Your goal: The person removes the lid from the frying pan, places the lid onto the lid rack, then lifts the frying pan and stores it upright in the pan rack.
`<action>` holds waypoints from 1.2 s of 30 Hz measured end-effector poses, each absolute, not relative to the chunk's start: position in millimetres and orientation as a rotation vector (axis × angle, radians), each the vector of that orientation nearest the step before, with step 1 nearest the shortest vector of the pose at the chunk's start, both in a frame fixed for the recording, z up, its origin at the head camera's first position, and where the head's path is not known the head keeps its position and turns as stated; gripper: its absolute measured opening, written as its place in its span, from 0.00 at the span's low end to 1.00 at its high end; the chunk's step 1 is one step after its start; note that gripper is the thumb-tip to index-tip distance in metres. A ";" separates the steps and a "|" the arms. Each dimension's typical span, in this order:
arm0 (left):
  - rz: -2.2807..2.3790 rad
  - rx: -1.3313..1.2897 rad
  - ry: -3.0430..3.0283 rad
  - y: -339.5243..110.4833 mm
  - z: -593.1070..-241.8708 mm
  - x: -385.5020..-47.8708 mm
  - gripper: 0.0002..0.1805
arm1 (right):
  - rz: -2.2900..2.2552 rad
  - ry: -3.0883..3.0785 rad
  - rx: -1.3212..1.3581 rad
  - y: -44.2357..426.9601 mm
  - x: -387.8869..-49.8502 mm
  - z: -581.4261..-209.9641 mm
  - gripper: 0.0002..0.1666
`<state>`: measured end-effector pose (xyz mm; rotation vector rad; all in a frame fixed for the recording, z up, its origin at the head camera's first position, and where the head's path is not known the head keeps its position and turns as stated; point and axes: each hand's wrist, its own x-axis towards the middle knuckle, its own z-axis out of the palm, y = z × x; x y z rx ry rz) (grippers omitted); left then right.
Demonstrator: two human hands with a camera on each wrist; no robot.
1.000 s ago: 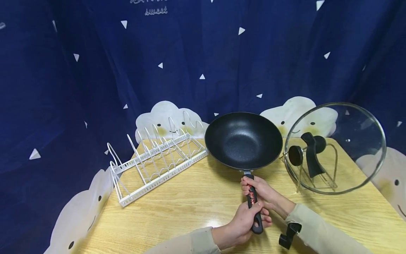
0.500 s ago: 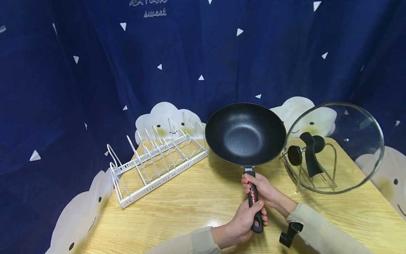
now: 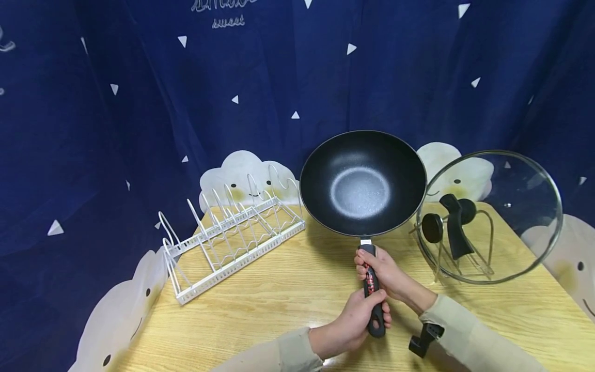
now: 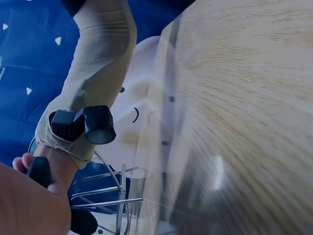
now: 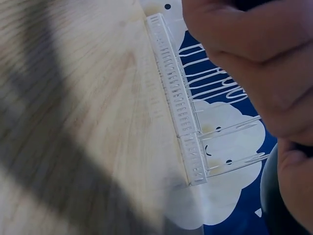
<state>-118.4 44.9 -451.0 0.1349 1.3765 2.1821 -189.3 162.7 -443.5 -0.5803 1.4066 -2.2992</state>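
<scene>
A black wok [image 3: 363, 183] is held up above the table, tilted so its inside faces the head camera. Its black handle [image 3: 371, 289] points toward the person. The right hand [image 3: 388, 273] grips the handle near the pan, thumb along the top. Lower down, close to the handle's end, the left hand [image 3: 350, 320] curls round it with the thumb on top. In the left wrist view the left hand [image 4: 32, 205] is at the lower left, the handle's end [image 4: 40, 171] beside it. Curled fingers [image 5: 269, 63] of the right hand fill the right wrist view's upper right.
A white wire rack [image 3: 241, 261] stands on the wooden table [image 3: 260, 305] at the left. At the right, a large glass lid [image 3: 534, 206] leans in a metal stand [image 3: 490, 243] with black-handled items [image 3: 457, 230]. A blue curtain [image 3: 260, 67] hangs behind.
The wok's pan has risen and tilted further toward the head camera, its inside showing more. Both hands keep their grip on the handle and have moved only slightly. Rack and lid have stayed put.
</scene>
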 end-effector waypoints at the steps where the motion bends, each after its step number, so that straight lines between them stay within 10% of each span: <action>1: 2.184 0.127 1.385 45.3 -450.6 -118.6 0.07 | -2.292 1.436 -0.586 162.2 -189.4 -442.7 0.13; 36: 2.329 0.103 1.537 42.4 -442.6 -127.6 0.15 | -2.191 1.524 -0.655 143.7 -205.4 -414.5 0.12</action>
